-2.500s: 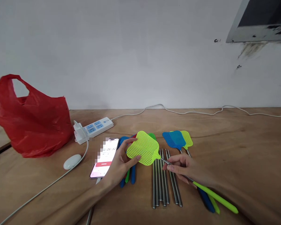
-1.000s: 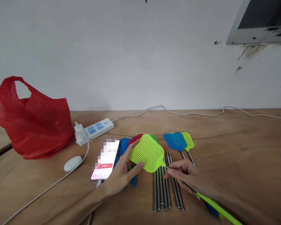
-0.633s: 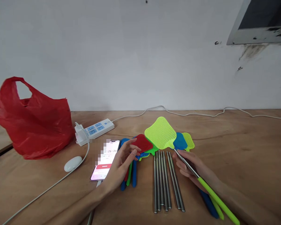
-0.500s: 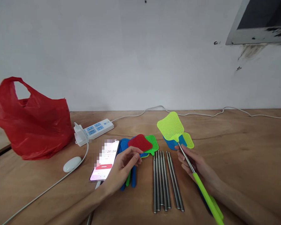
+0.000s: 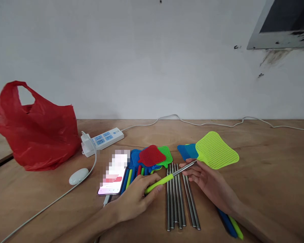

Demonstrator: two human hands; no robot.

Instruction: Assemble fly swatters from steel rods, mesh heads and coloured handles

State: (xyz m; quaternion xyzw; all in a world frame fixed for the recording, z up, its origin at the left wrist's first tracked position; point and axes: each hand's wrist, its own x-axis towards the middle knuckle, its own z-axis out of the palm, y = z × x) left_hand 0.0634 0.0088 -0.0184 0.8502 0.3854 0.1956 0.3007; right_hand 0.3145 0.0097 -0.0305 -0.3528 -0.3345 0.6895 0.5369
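Note:
A yellow-green fly swatter (image 5: 217, 152) is held between both hands, its mesh head to the right and its handle slanting down left. My left hand (image 5: 139, 194) is closed round the handle's end. My right hand (image 5: 201, 175) pinches the metal shaft just below the head. Beneath and between the hands lie several metal rods (image 5: 176, 199) side by side. Close to my left hand is a pile of swatters with a red mesh head (image 5: 152, 156) on top and a green head (image 5: 166, 156) beside it. Behind my right hand a blue swatter head (image 5: 186, 152) shows in part.
A lit phone (image 5: 114, 175) lies left of the pile. Farther left are a white power strip (image 5: 103, 140), a white oval device (image 5: 78, 176) and a red plastic bag (image 5: 40, 131). A white cable (image 5: 207, 125) runs along the wall. Handles (image 5: 228, 222) show under my right forearm.
The swatter has turned from upright to nearly sideways, its head swinging right. My left hand has come down and right and taken hold of its handle.

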